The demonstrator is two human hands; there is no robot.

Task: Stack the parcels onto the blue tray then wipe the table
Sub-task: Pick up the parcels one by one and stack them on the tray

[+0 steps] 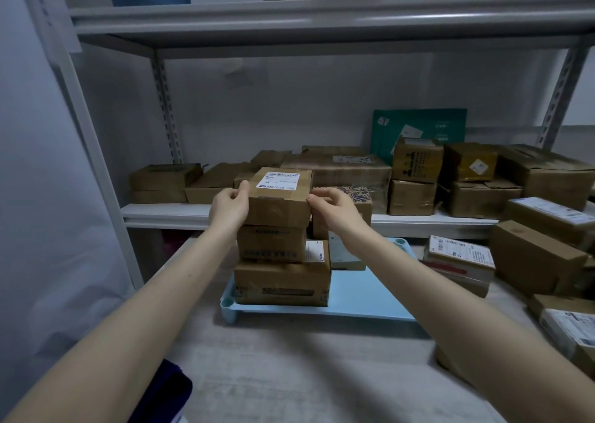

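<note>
A light blue tray (363, 297) stands on the grey table. On its left half is a stack of three cardboard parcels: a wide bottom parcel (281, 282), a smaller middle parcel (272, 242), and a top parcel (280, 197) with a white label. My left hand (230, 207) grips the top parcel's left side. The fingers of my right hand (335, 212) curl on its right edge. A pale flat parcel (346, 255) lies on the tray behind my right forearm.
Loose parcels (463, 261) crowd the table's right side. Behind the tray, a metal shelf (161, 212) holds many cardboard boxes and a green mailer (418, 129). A dark blue cloth (167, 390) lies at the near left table edge.
</note>
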